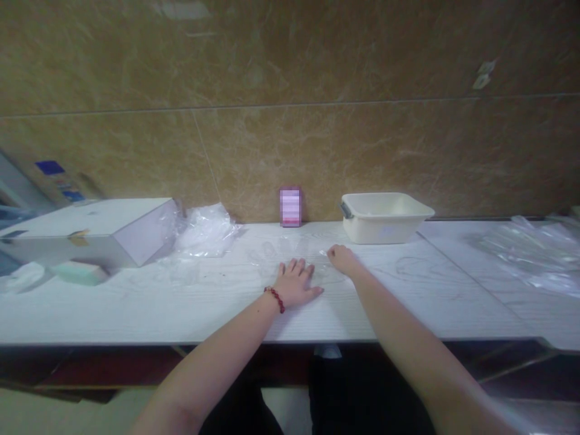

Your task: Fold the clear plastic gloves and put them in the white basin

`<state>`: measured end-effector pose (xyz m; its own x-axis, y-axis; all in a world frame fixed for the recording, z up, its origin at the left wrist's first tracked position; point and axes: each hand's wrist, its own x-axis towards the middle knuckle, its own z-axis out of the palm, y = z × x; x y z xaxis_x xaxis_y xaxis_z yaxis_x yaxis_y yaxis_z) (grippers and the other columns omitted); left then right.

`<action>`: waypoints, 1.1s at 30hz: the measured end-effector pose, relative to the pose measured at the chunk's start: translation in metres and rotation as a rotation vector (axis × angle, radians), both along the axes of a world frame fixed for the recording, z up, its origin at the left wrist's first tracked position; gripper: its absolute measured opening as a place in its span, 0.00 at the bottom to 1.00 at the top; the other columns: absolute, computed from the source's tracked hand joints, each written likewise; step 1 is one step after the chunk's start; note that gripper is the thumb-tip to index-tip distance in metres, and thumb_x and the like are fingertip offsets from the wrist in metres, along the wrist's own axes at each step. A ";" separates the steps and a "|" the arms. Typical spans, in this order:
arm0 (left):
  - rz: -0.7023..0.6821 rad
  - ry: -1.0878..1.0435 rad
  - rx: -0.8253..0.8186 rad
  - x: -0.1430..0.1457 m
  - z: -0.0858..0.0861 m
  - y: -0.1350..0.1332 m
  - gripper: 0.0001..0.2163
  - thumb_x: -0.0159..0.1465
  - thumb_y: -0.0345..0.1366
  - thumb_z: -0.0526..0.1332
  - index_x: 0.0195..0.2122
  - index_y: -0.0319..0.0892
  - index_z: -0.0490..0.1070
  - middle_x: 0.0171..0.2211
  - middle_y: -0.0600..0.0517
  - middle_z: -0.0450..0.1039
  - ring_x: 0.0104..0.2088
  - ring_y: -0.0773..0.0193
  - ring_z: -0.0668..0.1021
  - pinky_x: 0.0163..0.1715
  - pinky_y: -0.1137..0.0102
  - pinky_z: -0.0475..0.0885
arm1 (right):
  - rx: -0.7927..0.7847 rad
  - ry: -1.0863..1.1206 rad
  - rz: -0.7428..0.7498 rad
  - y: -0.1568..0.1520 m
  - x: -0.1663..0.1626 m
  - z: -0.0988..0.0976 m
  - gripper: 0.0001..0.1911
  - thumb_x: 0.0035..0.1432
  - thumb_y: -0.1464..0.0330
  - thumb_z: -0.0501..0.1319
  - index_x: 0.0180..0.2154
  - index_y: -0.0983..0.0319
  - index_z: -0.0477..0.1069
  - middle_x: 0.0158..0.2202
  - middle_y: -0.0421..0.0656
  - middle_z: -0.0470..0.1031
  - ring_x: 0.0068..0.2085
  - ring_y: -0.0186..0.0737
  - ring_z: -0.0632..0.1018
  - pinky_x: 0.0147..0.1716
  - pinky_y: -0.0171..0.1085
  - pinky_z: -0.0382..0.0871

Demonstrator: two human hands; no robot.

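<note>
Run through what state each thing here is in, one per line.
Left hand: open, fingers spread, palm down.
Right hand: fingers curled, grip unclear.
Cream bin: upright, open-topped.
White box: top closed.
Small device: upright, screen lit.
Left plastic heap: crumpled.
Right plastic heap: crumpled.
Bracelet: worn on left wrist.

A pale, wood-grained desk runs beneath both hands. Thin clear plastic lies just beyond the left hand; farther left are a crumpled clear bag, a white box and a pale green block. Beyond the right hand stands a cream bin; well to its right, clear plastic packaging spreads out.
</note>
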<state>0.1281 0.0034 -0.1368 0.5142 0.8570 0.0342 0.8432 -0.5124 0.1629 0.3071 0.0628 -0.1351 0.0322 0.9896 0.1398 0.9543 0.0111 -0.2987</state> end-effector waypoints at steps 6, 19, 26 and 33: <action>0.195 -0.389 -0.022 0.001 0.016 0.032 0.18 0.59 0.40 0.44 0.48 0.38 0.58 0.43 0.43 0.65 0.44 0.61 0.67 0.44 0.68 0.59 | 0.062 0.271 0.112 -0.006 -0.004 0.001 0.10 0.50 0.68 0.50 0.37 0.63 0.60 0.23 0.40 0.70 0.25 0.31 0.70 0.24 0.29 0.58; 0.339 -1.130 -0.719 0.006 0.011 0.050 0.07 0.54 0.32 0.54 0.35 0.38 0.63 0.24 0.54 0.67 0.23 0.72 0.71 0.28 0.74 0.69 | 0.097 0.394 0.433 -0.028 -0.029 0.014 0.11 0.46 0.69 0.55 0.35 0.60 0.59 0.26 0.36 0.72 0.27 0.30 0.71 0.28 0.30 0.60; 0.343 -1.030 -0.590 -0.009 0.005 0.055 0.07 0.51 0.24 0.53 0.30 0.35 0.67 0.22 0.52 0.69 0.23 0.73 0.71 0.26 0.77 0.68 | 0.120 0.441 0.435 -0.022 -0.022 0.012 0.10 0.52 0.65 0.50 0.36 0.61 0.62 0.31 0.40 0.72 0.32 0.30 0.71 0.32 0.30 0.62; 0.296 -0.779 -0.551 -0.024 0.002 0.061 0.10 0.48 0.27 0.55 0.32 0.34 0.70 0.16 0.55 0.65 0.17 0.74 0.67 0.18 0.79 0.61 | 0.036 0.168 0.564 -0.022 -0.009 0.008 0.12 0.48 0.66 0.54 0.35 0.62 0.69 0.32 0.42 0.70 0.33 0.33 0.70 0.35 0.32 0.61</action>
